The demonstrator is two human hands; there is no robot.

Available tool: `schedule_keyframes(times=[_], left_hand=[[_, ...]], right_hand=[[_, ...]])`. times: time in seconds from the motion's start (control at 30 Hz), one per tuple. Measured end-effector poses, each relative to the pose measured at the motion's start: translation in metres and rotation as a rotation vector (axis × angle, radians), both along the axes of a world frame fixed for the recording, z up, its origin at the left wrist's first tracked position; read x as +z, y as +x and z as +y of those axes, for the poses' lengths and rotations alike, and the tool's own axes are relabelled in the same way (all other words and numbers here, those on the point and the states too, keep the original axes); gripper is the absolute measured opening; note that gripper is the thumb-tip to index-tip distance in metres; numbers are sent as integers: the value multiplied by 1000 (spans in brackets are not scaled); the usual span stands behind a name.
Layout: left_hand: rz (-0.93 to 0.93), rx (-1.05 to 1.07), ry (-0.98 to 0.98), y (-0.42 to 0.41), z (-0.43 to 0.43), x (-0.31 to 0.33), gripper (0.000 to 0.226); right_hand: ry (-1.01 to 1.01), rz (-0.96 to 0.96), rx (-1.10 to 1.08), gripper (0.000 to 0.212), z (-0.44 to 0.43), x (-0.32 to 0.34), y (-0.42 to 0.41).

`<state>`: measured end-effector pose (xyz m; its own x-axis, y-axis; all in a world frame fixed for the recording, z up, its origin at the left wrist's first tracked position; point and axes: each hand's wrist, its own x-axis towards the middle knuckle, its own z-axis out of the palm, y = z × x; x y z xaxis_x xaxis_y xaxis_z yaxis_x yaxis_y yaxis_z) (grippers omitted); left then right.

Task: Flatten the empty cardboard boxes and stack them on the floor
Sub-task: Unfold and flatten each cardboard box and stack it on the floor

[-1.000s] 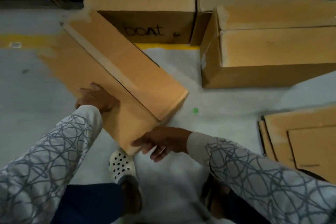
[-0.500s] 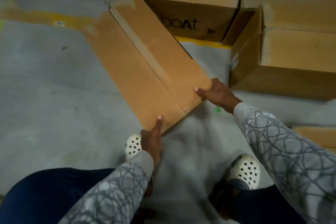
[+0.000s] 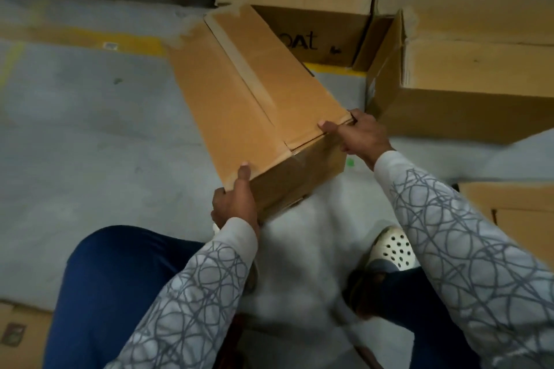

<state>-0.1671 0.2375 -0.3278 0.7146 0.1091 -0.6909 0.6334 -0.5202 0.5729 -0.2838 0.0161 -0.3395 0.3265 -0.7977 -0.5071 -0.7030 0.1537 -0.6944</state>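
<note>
Grey concrete floor (image 3: pixel 90 144) fills the view, crossed at the far side by a yellow line (image 3: pixel 135 42). A long box (image 3: pixel 254 93) is held over this floor in front of the person, its length running away from the camera and angled to the left. It is in full box form, not flattened: the top face and the shaded near end face are both seen. A strip of tape (image 3: pixel 239 60) runs along the top seam. Whether the far end rests on the floor cannot be told.

The near left corner is gripped by the left hand (image 3: pixel 233 201), with the thumb laid on the top face and the fingers wrapped under the corner, out of sight. The near right corner is gripped by the right hand (image 3: pixel 359 135), with the thumb pressed on the top face and the fingers curled round the edge.

Beyond the far end a printed box (image 3: pixel 314 24) is seen, and a big box (image 3: pixel 464 84) stands just beside the right hand. Flat cardboard (image 3: pixel 524 213) lies on the floor at the right edge. A green speck (image 3: pixel 349 162) is seen on the floor near the right wrist. Patterned sleeves (image 3: pixel 464 249), blue trousers (image 3: pixel 120 293) and a white holed shoe (image 3: pixel 392 249) are seen at the bottom.
</note>
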Motion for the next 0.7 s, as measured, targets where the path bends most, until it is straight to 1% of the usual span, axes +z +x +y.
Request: schedule_keyframes(times=[0.07, 0.1, 0.2, 0.27, 0.33, 0.37, 0.43, 0.5, 0.53, 0.57, 0.6, 0.7], left_hand=[[-96, 1, -26, -2, 12, 14, 71], [-152, -10, -41, -3, 18, 22, 66], [-306, -73, -84, -3, 45, 53, 75], [-387, -121, -111, -5, 65, 71, 77], [-442, -138, -169, -10, 88, 88, 73], [-470, -139, -221, -12, 99, 94, 66], [-503, -141, -369, -17, 120, 104, 44], [-547, -184, -518, -23, 135, 111, 22], [-553, -207, -585, -25, 140, 114, 15], [-543, -229, -647, -27, 144, 115, 14], [-512, -251, -698, -30, 146, 116, 20], [-386, -398, -731, -40, 145, 112, 40]], right_hand=[[-125, 1, 6, 74, 15, 22, -9], [-186, 2, 9, 71, 24, 35, -15], [-289, -88, -41, 67, 63, 71, -41], [-298, -201, -115, 61, 94, 90, -65], [-284, -338, -195, 51, 125, 103, -93], [-274, -416, -227, 45, 138, 109, -106], [-249, -581, -279, 38, 163, 123, -131], [-235, -673, -276, 40, 180, 130, -153], [-228, -690, -250, 44, 185, 130, -163], [-221, -699, -229, 51, 189, 130, -171], [-212, -709, -218, 57, 190, 128, -178], [-196, -684, -209, 74, 187, 122, -192]])
